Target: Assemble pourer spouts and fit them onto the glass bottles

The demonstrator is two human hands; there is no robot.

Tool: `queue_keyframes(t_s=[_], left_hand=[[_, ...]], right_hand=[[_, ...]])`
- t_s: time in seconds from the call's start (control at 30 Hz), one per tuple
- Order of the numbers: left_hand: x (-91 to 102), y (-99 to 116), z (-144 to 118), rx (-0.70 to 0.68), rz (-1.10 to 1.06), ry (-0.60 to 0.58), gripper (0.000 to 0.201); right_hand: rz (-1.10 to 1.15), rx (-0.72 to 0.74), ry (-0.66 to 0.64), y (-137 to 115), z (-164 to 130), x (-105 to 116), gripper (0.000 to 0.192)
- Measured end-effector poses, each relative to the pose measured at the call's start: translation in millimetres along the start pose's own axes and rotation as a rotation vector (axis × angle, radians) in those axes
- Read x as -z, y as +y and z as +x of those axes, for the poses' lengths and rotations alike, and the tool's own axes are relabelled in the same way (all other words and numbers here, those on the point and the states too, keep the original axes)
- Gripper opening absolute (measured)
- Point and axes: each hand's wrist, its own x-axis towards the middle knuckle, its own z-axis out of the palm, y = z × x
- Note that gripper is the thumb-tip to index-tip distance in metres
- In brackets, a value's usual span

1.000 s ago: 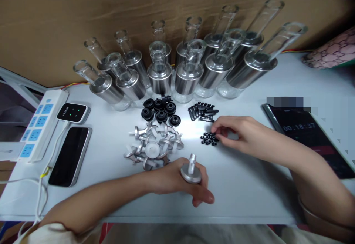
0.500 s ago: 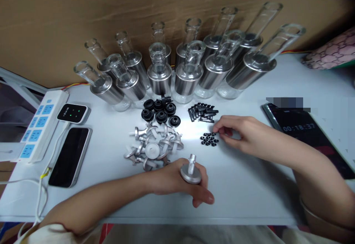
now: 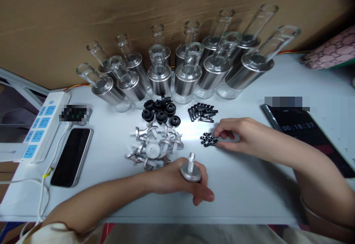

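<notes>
I saw the left hand (image 3: 179, 179) with fingers curled around a silver disc-based metal fitting (image 3: 191, 173), stem up, front-left of the small black ring cluster (image 3: 208, 140). Right hand (image 3: 244, 136) had thumb and index spread at the cluster's right edge; contact unclear.

on the counter (image 3: 249, 199), rings (image 3: 210, 140) are lying just left of the right hand (image 3: 245, 134), strips (image 3: 203, 111) beyond them; a phone (image 3: 307, 133) is lying right of that hand. one fitting (image 3: 190, 173) is resting in the left hand (image 3: 179, 184); beyond it, more fittings (image 3: 152, 150), stoppers (image 3: 161, 117), then bottles (image 3: 160, 85) are sitting.
</notes>
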Motion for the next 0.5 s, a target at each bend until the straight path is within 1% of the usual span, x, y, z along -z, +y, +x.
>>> queue_keyframes(t_s=[0.2,0.3,0.4,0.5], left_hand=[[0.4,1.4,-0.5,-0.005,0.023,-0.011,0.034],[0.3,1.9,-0.5,0.009,0.023,-0.003,0.035],[0.1,1.5,-0.1,0.025,0.018,-0.001,0.037],[-0.5,0.9,0.2,0.009,0.013,0.0,0.036]], right_hand=[[0.028,0.001,0.023,-5.5,0.7,2.9,0.007],[0.072,-0.002,-0.004,-6.4,-2.2,4.8,0.007],[0.082,0.009,0.021,-6.4,-4.4,4.5,0.016],[0.074,0.081,0.082,-7.2,-2.7,1.5,0.022]])
